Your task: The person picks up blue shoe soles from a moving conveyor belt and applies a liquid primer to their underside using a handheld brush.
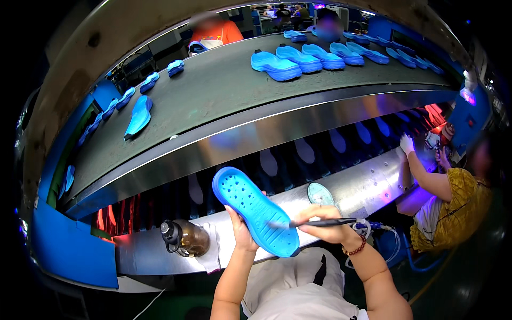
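Left hand (243,232) — clasping sole (255,212); right hand (324,231) — pinching brush (337,221)

Dim surroundings; a red glow (106,216) burns at eight o'clock, a violet lamp (468,96) between two and three. Glare streaks the metal bench (368,181) near three. The brush tip (276,225) blurs; edges curve into black.

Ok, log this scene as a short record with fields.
Left hand: holds a blue sole, holed end up
Right hand: holds a brush, its blurred tip over the sole
Ledge: bottle at left, pale oval piece farther right
Belt: more blue soles
Co-worker: far right, yellow top
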Motion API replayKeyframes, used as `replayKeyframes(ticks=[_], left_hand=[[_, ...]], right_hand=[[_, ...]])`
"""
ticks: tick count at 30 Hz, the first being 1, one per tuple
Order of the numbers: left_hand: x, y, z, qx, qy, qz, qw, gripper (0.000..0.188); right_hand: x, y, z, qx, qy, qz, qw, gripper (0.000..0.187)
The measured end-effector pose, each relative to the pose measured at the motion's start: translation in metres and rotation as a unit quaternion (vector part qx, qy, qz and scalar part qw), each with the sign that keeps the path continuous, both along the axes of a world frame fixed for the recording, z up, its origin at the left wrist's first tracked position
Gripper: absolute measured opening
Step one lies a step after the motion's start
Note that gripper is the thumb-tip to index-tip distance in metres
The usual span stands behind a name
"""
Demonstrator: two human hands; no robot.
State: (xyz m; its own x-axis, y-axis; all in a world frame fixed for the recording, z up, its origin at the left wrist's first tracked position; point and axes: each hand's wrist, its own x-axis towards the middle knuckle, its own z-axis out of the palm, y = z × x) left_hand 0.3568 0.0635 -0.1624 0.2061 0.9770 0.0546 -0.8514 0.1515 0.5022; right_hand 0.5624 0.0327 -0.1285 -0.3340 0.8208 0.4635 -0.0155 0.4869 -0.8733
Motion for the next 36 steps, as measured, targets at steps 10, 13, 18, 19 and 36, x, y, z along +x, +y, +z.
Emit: replayKeyframes(ticks=[10, 13, 18, 19, 36], left_hand=[[-0.008, 0.003, 0.013, 0.035, -0.002, 0.014, 0.999, 0.078], [-0.006, 0.007, 0.026, 0.058, 0.047, 0.000, 0.997, 0.080], [0.009, 0.010, 0.053, 0.092, -0.018, -0.042, 0.995, 0.080], [0.007, 0.009, 0.054, 0.062, 0.022, -0.024, 0.998, 0.076], [0.033, -0.008, 0.023, -0.014, -0.078, -0.060, 0.995, 0.067]], right_hand=[[0.008, -0.004, -0.002, -0.027, -0.026, 0.026, 0.999, 0.019], [0.006, -0.014, 0.008, 0.022, -0.073, 0.129, 0.989, 0.019], [0.020, 0.000, -0.017, -0.136, 0.148, 0.110, 0.973, 0.014], [0.017, -0.001, -0.018, -0.144, 0.177, 0.102, 0.968, 0.013], [-0.003, -0.028, 0.027, 0.055, -0.010, 0.070, 0.996, 0.018]])
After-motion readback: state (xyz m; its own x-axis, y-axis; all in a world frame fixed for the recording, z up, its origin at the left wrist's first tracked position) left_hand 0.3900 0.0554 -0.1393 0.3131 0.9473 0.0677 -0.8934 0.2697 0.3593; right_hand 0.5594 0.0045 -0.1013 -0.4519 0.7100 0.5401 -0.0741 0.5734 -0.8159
